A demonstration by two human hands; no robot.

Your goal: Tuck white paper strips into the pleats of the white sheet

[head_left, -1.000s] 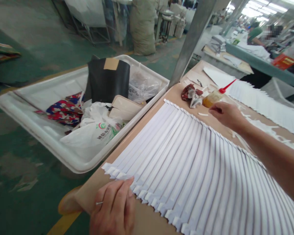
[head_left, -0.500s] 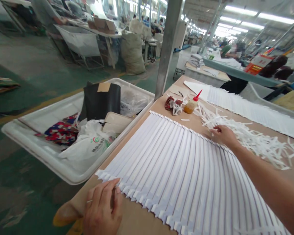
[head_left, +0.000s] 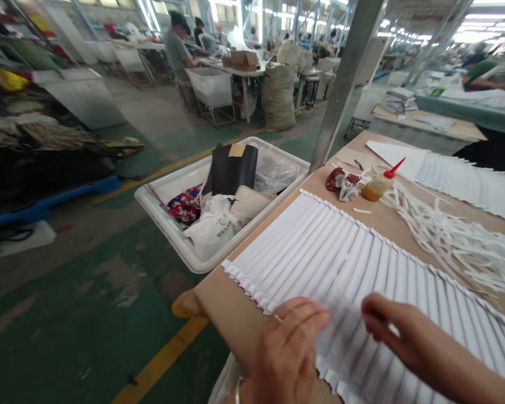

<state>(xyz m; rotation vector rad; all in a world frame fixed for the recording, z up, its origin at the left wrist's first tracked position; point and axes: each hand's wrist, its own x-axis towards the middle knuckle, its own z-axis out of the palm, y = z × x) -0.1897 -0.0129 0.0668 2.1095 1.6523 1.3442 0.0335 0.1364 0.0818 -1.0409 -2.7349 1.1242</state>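
1. Head view: left hand (head_left: 288, 356) and right hand (head_left: 398, 331) at the near edge of pleated white fabric (head_left: 340, 269); fingers blurred, whether grasping or released impossible to tell.
2. Fabric lying across brown-topped table (head_left: 239, 297); white trimmings (head_left: 446, 241) and red-tipped glue bottle (head_left: 376, 189) beyond.

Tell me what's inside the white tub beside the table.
The white tub holds a black package, clear plastic bag, patterned cloth, white plastic bag and beige pouch; anything beneath them is hidden.

Nothing can be read: the white plastic bag (head_left: 214, 230) in the bin (head_left: 167, 235) has a green logo and print, too small to make out.
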